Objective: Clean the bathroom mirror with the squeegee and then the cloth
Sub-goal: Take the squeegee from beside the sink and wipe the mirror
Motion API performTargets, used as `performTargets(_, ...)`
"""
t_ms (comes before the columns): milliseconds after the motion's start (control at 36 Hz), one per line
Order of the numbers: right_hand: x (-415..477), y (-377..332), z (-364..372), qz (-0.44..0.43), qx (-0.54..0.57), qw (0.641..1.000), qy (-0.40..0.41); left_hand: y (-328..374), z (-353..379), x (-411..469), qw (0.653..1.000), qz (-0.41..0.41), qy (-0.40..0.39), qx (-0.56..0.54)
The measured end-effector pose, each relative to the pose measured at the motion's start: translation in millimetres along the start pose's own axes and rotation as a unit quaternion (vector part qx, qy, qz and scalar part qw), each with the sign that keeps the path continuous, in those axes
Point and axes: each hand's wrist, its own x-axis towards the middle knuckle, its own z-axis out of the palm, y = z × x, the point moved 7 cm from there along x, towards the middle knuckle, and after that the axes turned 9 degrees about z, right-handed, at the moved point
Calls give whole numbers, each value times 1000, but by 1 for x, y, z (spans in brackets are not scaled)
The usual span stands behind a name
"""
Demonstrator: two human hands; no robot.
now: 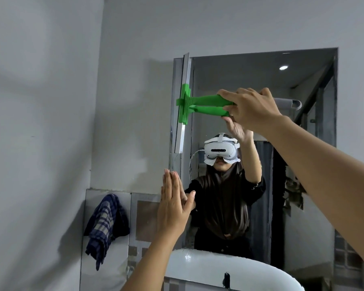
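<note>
My right hand point(250, 108) grips the green handle of the squeegee point(200, 105). Its long metal blade stands upright against the left edge of the wall mirror point(261, 80), near the top. My left hand point(173, 204) is flat and open, fingers together, pressed on the mirror's lower left edge. The blue checked cloth point(105, 223) hangs over the tiled ledge to the left of the mirror, apart from both hands. The mirror reflects a person in a dark top wearing a white headset.
A white washbasin point(229, 271) with a dark tap sits below the mirror. Grey walls meet in a corner at the left. Tiled wall panels point(143, 217) run beneath the ledge behind the cloth.
</note>
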Motion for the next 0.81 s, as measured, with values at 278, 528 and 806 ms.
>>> performTargets(278,-21,30,-10,25,-4,999,-43,6,-9,5,1000,6,-14,8)
performTargets(528,-37,62,-26,59,-20,997,-49,1,-6,13,1000,10,-5,0)
performTargets(806,-68,114,-41,126,-3,991,-50,33,-19,20,1000,17,2,-25)
